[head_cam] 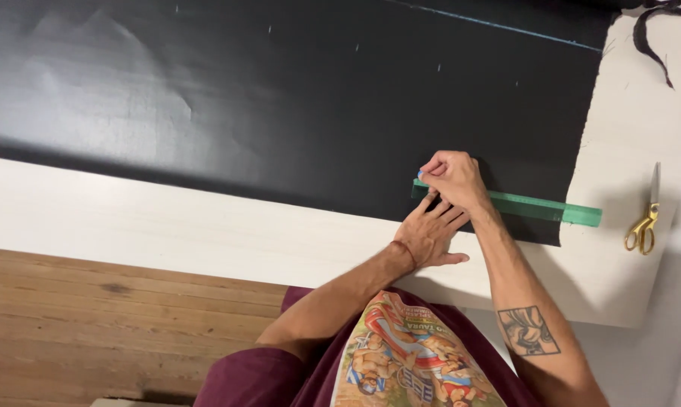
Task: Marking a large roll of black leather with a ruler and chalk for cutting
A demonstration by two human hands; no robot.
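A large sheet of black fabric (280, 98) lies spread over a white table (167, 226). A green ruler (536, 206) rests across the fabric's near edge at the right. My left hand (429, 234) lies flat on the table and fabric edge, its fingers pressing on the ruler's left end. My right hand (452, 179) sits just above it, fingers pinched on a small light-blue piece of chalk (421, 174) at the ruler's left end. A thin chalk line (506, 29) runs across the far part of the fabric.
Gold-handled scissors (645, 218) lie on the table at the right, beyond the fabric's edge. A dark strip of cloth (649, 38) curls at the top right corner. Wooden floor (91, 316) shows below the table at the left.
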